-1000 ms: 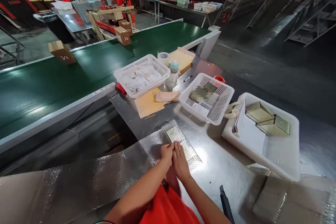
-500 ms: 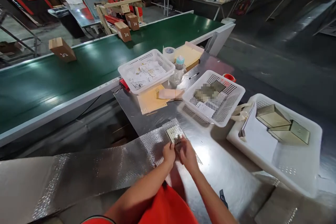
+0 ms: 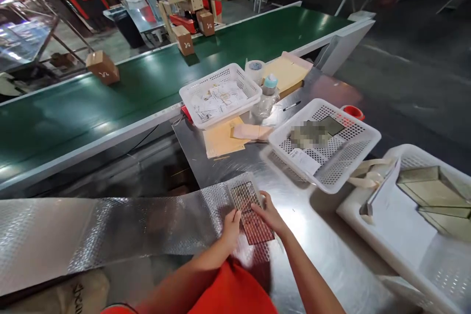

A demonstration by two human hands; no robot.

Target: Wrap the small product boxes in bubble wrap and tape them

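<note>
A flat rectangular panel with dark edges lies in bubble wrap at the near side of the metal table; its material is hard to tell through the film. The wrap stretches away to the left as a long strip. My left hand is closed on the wrap at the panel's left edge, fingertips pressed together. From the right, my right hand grips the wrapped panel, its thumb lying over the top and its other fingers along the right edge.
Beyond the panel are yellow envelopes, a white basket of papers and a bottle. Another white basket and a larger bin stand right. A green conveyor carries cartons. People in red work behind it.
My hands have moved apart to the panel's two sides, uncovering more of its dark-edged outline. The camera view has shifted, so baskets and bin appear farther right.
</note>
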